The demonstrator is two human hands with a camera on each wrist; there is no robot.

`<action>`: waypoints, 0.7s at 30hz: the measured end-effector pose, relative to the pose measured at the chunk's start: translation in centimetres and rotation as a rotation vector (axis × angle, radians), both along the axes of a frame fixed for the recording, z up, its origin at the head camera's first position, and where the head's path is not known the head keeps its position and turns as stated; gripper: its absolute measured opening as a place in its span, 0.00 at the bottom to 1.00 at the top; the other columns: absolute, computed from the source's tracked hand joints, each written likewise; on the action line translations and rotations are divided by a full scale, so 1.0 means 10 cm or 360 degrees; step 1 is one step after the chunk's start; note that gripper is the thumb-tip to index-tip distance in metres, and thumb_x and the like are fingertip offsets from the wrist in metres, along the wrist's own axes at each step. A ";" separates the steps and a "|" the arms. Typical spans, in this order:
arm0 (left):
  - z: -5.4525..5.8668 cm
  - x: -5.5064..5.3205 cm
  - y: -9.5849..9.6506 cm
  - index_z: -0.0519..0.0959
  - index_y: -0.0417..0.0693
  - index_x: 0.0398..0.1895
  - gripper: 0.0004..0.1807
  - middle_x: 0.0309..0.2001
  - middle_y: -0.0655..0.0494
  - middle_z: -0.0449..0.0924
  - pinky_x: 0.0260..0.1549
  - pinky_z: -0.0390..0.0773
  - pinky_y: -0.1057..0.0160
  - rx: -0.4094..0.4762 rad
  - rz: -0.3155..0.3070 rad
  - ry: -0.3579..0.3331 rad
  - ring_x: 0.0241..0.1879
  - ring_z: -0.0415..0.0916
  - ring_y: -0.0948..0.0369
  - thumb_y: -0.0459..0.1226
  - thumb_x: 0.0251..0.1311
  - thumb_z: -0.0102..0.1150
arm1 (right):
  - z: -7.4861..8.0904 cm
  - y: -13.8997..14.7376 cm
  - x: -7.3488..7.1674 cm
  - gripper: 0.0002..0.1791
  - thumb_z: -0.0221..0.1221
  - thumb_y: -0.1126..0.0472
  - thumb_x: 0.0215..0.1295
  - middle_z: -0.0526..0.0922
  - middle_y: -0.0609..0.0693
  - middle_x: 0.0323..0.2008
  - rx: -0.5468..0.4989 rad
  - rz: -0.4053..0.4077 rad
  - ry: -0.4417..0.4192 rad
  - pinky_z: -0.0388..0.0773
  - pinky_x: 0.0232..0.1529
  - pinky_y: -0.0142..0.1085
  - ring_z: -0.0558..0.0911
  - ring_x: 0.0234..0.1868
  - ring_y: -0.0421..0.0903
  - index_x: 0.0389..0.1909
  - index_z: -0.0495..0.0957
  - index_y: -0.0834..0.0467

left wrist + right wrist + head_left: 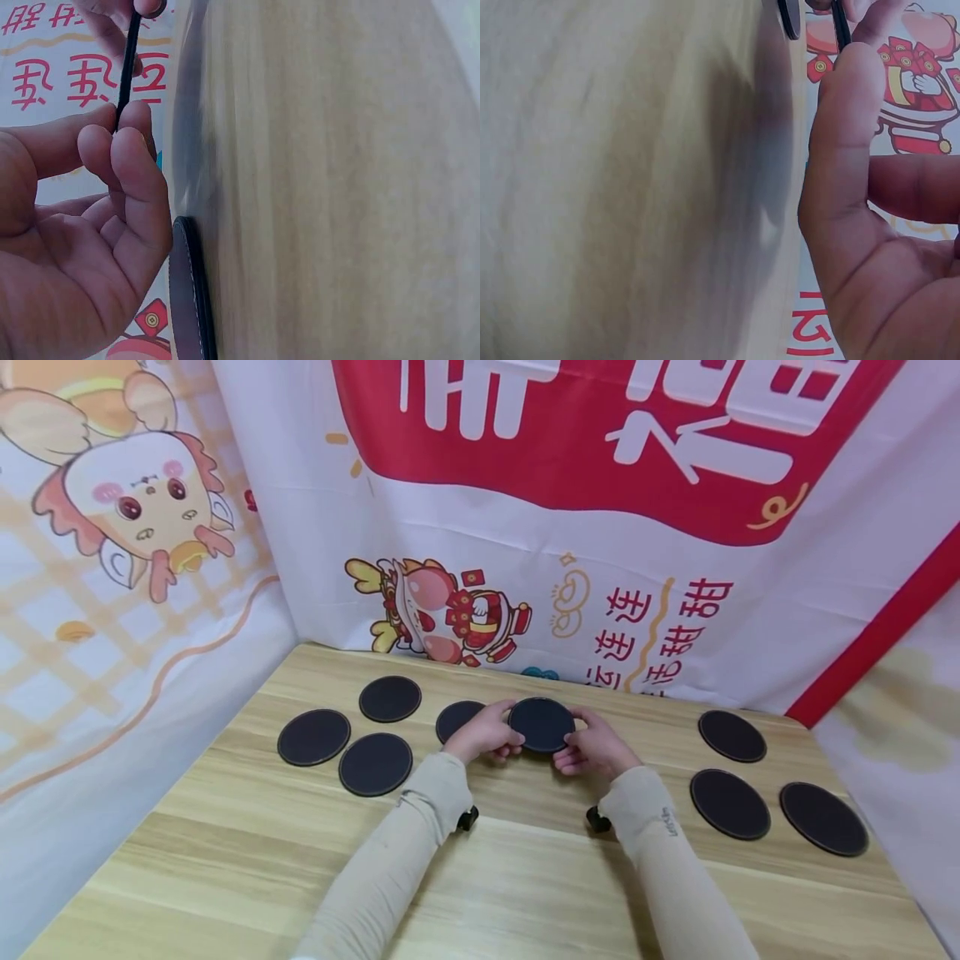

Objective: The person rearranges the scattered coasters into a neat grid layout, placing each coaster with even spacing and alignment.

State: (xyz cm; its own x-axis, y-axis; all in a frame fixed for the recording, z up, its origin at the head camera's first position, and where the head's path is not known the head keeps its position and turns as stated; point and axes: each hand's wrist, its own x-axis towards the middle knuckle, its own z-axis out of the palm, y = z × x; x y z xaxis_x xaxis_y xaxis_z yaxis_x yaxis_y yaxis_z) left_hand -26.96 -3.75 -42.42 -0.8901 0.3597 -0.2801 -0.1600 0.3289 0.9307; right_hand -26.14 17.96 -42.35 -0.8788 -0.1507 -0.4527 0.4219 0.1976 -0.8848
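Observation:
A round black coaster [542,724] is held between my two hands at the back middle of the table. My left hand [489,732] pinches its left edge between thumb and fingers. On the opposite edge, my right hand [594,745] grips it. Seen edge-on in the left wrist view, the thin held coaster [129,67] is raised off the wood. Another coaster [456,720] lies flat just beside my left hand, partly hidden by it. The right wrist view shows only a short strip of the held coaster [841,26] at the fingertips.
On the left of the wooden table [517,893] lie three more black coasters, one of them here [375,764]. Three others lie at the right, including one near the right edge [823,818]. A printed cloth [315,527] hangs behind the table.

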 end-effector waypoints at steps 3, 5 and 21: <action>-0.01 0.01 -0.03 0.51 0.47 0.81 0.43 0.29 0.41 0.83 0.19 0.77 0.63 0.0000 -0.0006 -0.0021 0.16 0.70 0.61 0.27 0.66 0.59 | -0.01 -0.04 0.01 0.35 0.43 0.72 0.77 0.82 0.62 0.26 -0.0009 -0.0013 -0.0010 0.85 0.27 0.42 0.84 0.22 0.48 0.80 0.47 0.53; -0.01 0.01 -0.05 0.51 0.48 0.81 0.43 0.29 0.40 0.84 0.19 0.77 0.63 0.0001 -0.0004 -0.0041 0.16 0.70 0.61 0.27 0.66 0.59 | -0.01 -0.07 0.01 0.34 0.43 0.72 0.77 0.82 0.62 0.26 -0.0009 -0.0021 -0.0018 0.85 0.26 0.42 0.84 0.22 0.49 0.80 0.48 0.53; -0.03 -0.03 -0.09 0.55 0.48 0.80 0.44 0.19 0.50 0.77 0.12 0.60 0.67 -0.0316 -0.0054 -0.0021 0.14 0.65 0.62 0.31 0.64 0.64 | -0.08 -0.15 -0.04 0.35 0.42 0.74 0.74 0.82 0.63 0.26 0.0052 -0.0035 -0.0104 0.85 0.26 0.42 0.84 0.20 0.49 0.79 0.51 0.52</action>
